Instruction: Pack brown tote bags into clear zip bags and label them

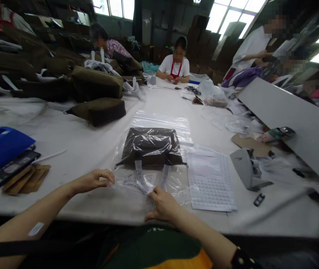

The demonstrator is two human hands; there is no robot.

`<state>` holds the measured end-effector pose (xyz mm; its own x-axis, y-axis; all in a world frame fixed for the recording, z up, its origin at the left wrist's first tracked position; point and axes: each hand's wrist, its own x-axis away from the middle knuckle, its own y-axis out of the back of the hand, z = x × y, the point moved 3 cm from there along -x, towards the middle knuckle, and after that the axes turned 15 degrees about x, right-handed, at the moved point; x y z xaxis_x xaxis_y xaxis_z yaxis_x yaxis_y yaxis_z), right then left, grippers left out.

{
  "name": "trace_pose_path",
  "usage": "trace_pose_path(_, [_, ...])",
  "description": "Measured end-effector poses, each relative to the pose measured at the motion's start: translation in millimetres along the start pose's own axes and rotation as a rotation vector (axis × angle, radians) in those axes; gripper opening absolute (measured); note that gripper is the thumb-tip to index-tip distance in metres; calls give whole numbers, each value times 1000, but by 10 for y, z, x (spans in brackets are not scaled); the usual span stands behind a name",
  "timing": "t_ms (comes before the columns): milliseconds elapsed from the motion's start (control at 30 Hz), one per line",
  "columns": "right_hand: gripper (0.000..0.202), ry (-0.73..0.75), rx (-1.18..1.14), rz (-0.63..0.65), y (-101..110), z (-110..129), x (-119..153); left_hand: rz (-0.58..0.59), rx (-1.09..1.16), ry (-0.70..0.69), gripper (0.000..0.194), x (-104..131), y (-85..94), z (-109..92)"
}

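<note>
A dark brown bag (pixel 151 145) lies flat inside a clear plastic bag (pixel 162 121) on the white-covered table. Its light, wrapped handles (pixel 141 173) point toward me. At the left edge of the clear plastic, my left hand (pixel 99 180) has its fingers bent, thumb and fingertips close together on the film. My right hand (pixel 162 203) is at the near edge, its fingers closed on the plastic just below the handles. Printed sheets (pixel 211 179) lie right of the plastic bag.
Brown bags (pixel 98 86) are piled at the back left. A blue holder (pixel 5 149) and brown paper pieces (pixel 27 179) lie left. A grey tape dispenser (pixel 242 168), a bottle (pixel 277 134) and a slanted white board (pixel 288 127) stand right. Several people work around the table.
</note>
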<state>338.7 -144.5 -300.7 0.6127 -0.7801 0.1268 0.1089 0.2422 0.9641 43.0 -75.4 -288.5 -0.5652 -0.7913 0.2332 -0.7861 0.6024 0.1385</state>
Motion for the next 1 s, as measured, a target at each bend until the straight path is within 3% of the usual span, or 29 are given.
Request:
trace_pose_path(100, [19, -54, 136, 57, -306, 244, -94, 8, -175, -30, 22, -21, -14, -161])
trace_pose_path(200, [24, -139, 49, 80, -356, 277, -73, -65, -292, -103, 27, -194, -50, -378])
trace_pose_path(300, [21, -275, -322, 39, -363, 263, -38, -165, -502, -233, 25, -499, -149, -567])
trace_pose_path(367, [22, -347, -669, 116, -476, 275, -58, -246, -636, -315, 22, -710, -256, -619])
trace_pose_path(500, [28, -521, -1133, 327, -754, 298, -145, -433, -730, -385, 23, -973, -511, -499])
trace_pose_path(733, [22, -553, -1213, 353, -807, 289, -187, -711, -718, -398, 22, -970, -970, -170])
trace_pose_path(867, [23, -485, -1129, 366, -800, 350, -194, -801, -756, -383, 36, -1016, -1290, -29])
trace_pose_path(1000, [28, -223, -1012, 354, -545, 246, 81, -827, -855, -368, 44, -1114, -1477, 52])
